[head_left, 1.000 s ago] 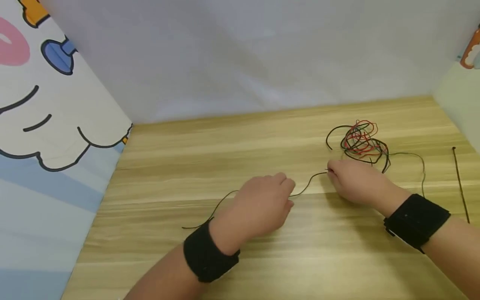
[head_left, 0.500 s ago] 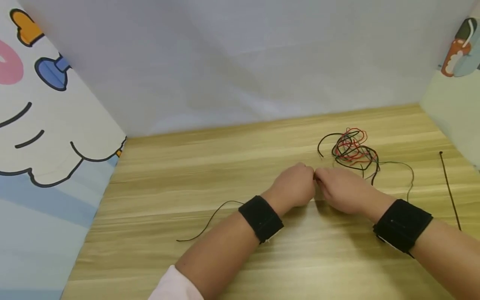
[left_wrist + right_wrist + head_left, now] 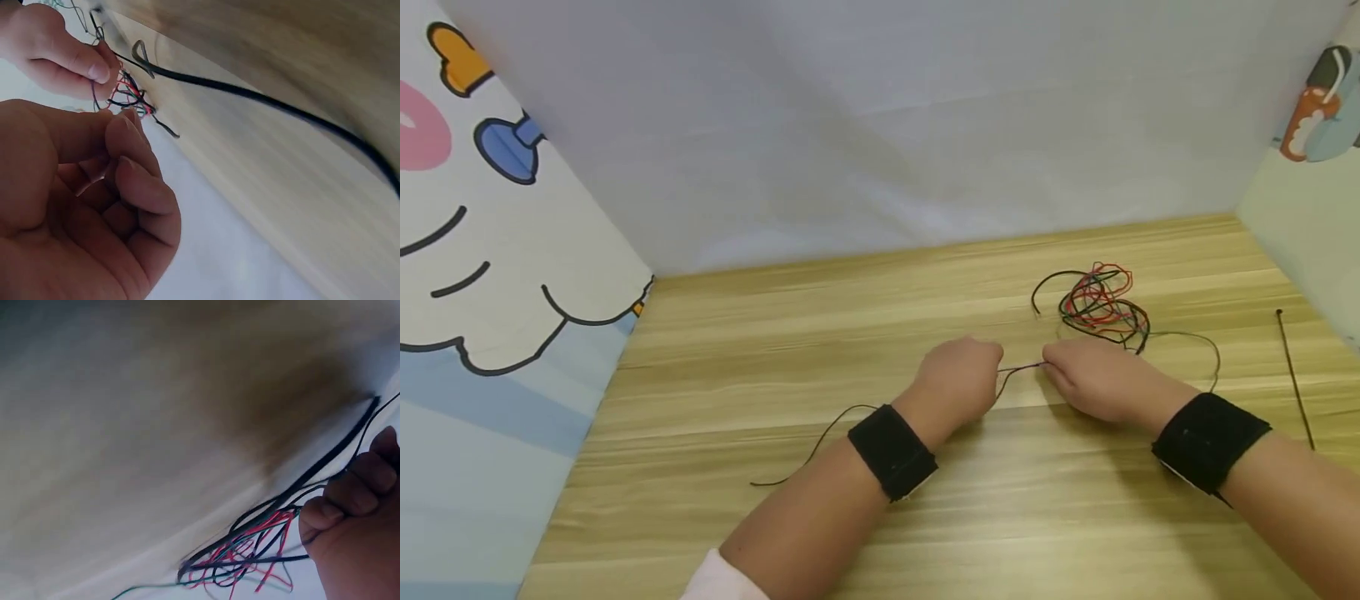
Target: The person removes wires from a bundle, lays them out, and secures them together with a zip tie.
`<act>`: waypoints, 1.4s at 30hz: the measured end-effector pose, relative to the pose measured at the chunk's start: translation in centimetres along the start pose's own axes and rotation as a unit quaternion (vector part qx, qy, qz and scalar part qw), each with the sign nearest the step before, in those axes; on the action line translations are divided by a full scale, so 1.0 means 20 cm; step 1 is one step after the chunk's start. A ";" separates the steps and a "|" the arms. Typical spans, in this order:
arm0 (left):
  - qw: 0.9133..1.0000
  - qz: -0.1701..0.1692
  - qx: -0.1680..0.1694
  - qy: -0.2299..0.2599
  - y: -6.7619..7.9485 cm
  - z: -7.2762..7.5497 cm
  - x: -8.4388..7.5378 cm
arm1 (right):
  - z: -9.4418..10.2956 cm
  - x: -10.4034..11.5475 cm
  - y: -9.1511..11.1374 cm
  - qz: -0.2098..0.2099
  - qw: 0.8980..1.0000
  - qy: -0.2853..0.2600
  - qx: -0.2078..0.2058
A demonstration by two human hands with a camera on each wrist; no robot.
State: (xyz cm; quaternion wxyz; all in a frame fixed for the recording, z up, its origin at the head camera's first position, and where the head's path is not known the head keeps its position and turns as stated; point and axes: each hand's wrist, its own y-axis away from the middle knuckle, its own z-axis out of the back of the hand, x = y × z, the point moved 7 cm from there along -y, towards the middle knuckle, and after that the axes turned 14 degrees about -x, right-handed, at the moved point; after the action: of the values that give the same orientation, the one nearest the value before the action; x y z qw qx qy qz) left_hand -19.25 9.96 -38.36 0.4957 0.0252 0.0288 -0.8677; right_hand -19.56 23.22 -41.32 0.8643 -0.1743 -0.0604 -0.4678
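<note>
thin wire (image 3: 1024, 367) spans btwn l. hand (image 3: 958, 379) & r. hand (image 3: 1093, 379), both pinching it, nr red/blk tangle (image 3: 1097, 308).

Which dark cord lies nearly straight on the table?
The cord at the head view's far right, with a dark knob at its far end; the leftmost cord curves, and those in the tangled pile loop.

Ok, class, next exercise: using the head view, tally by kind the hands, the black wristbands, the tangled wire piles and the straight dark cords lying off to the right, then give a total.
Hands: 2 (left hand, right hand)
Black wristbands: 2
Tangled wire pile: 1
Straight dark cord: 1
Total: 6
</note>
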 end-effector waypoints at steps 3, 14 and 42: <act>1.000 0.001 0.016 -0.023 0.06 -0.02 0.03 | -0.01 -0.05 0.02 -0.006 1.000 -0.002 0.017; 0.998 -0.003 0.026 -0.058 0.40 0.06 0.19 | 0.03 -0.12 0.03 0.022 1.000 0.010 0.010; 0.979 0.203 0.014 -0.013 1.08 0.19 0.87 | 0.09 -0.13 0.09 0.001 0.999 0.003 0.037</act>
State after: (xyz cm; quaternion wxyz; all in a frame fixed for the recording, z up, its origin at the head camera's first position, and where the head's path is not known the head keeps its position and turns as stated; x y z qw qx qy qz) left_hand -9.58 -16.18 -36.40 0.6616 0.0258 0.0045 -0.7494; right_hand -19.37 26.95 -40.78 0.8708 -0.1404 -0.0748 -0.4652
